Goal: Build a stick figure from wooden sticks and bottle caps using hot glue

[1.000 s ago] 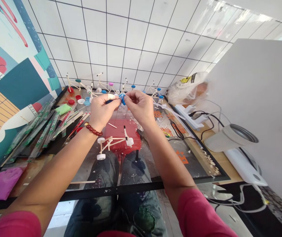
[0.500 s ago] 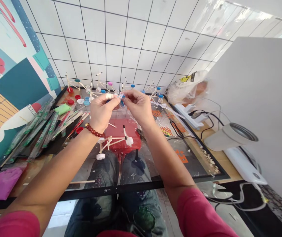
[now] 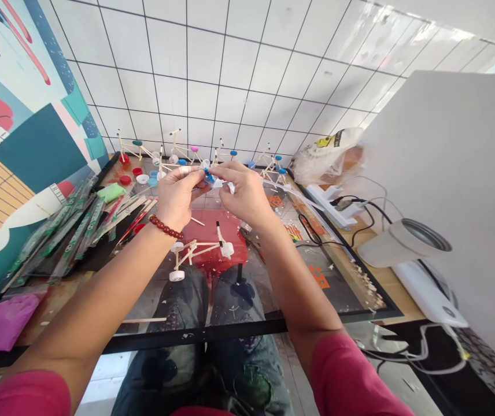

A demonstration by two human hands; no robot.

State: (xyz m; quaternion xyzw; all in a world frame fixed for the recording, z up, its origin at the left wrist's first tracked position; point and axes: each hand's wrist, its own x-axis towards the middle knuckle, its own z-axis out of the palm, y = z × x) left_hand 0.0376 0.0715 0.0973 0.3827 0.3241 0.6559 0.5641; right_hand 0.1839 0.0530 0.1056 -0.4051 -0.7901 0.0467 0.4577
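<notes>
My left hand (image 3: 175, 196), with a bead bracelet at its wrist, pinches a small blue piece (image 3: 208, 175) that looks like modelling clay. Close against it is my right hand (image 3: 246, 192), its fingers bent and the index fingertip at the blue piece. A crumpled white scrap (image 3: 218, 183) shows between the fingers of this right hand. Below both hands, a stick model tricycle (image 3: 193, 249) with white wheels lies on the glass tabletop. Several more stick models (image 3: 269, 167) with coloured lumps stand along the wall behind.
Wrapped sticks (image 3: 71, 231), a green clay pack (image 3: 111, 192) and a purple clay pack (image 3: 7, 320) lie to the left. Red caps (image 3: 125, 180) and white caps sit at the back left. To the right are a power strip (image 3: 332, 205), cables, a plastic bag (image 3: 328, 156) and a white cup-like object (image 3: 403, 242).
The blue piece now shows more plainly at my left fingertips. My right fingers have shifted from a tight pinch, and the white scrap shows lower beneath them.
</notes>
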